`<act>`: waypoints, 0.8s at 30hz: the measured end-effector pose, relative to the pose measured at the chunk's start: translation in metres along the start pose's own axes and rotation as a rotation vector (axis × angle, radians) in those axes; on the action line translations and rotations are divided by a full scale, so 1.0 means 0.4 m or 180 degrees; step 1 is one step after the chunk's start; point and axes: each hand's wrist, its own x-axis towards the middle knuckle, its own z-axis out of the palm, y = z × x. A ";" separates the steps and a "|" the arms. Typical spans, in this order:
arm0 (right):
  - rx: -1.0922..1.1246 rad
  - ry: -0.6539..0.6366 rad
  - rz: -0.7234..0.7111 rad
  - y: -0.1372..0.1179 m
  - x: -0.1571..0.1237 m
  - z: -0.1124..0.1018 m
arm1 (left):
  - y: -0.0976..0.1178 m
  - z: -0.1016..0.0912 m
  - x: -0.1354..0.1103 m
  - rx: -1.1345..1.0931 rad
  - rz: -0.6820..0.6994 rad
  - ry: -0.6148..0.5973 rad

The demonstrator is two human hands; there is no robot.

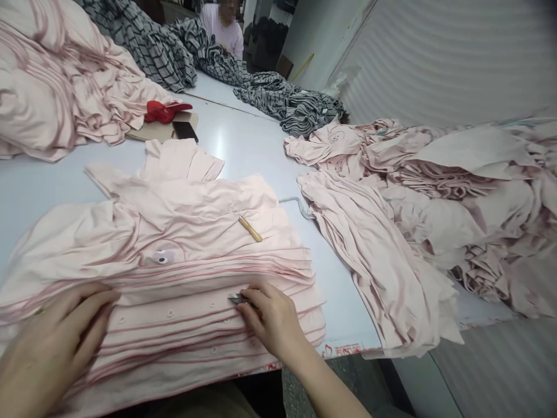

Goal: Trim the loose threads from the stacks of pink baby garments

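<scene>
A stack of pale pink garments [174, 232] lies spread on the white table [243, 139] in front of me, its edges fanned out with darker pink trim. My left hand [52, 342] rests flat on the stack's near left edge, fingers stretched out. My right hand [270, 316] is closed in a pinch on a small metal tool [237, 298] at the garment edge. A yellow-handled tool [250, 229] lies on top of the stack. A cartoon eye print [162, 256] shows on the top garment.
Loose pink garments [413, 220] are heaped to the right, and another pink pile [56, 87] sits at the far left. Grey checked fabric [278, 101] lies at the back, where another person [224, 26] sits. A red object [163, 110] and a black phone [185, 130] lie on a board.
</scene>
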 end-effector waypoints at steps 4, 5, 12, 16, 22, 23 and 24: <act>0.0029 -0.0173 -0.0240 -0.050 0.034 0.044 | 0.035 -0.028 -0.009 0.0983 0.0176 0.0179; 0.0048 -0.0171 -0.0297 -0.063 0.042 0.058 | 0.044 -0.037 -0.012 0.1156 0.0170 0.0188; 0.0177 -0.0202 -0.0641 -0.134 0.081 0.121 | 0.056 -0.049 -0.036 0.0553 0.0196 -0.0185; 0.0160 -0.0265 -0.0749 -0.144 0.089 0.131 | 0.052 -0.049 -0.047 0.0015 0.0081 0.0043; 0.0448 -0.0133 -0.0832 -0.193 0.104 0.158 | 0.081 -0.056 -0.055 -0.0277 -0.0233 -0.0174; 0.0476 -0.0132 -0.0874 -0.207 0.108 0.165 | 0.086 -0.054 -0.056 -0.0282 -0.0232 -0.0184; 0.0474 -0.0131 -0.0919 -0.221 0.112 0.173 | 0.089 -0.052 -0.058 -0.0269 -0.0234 -0.0170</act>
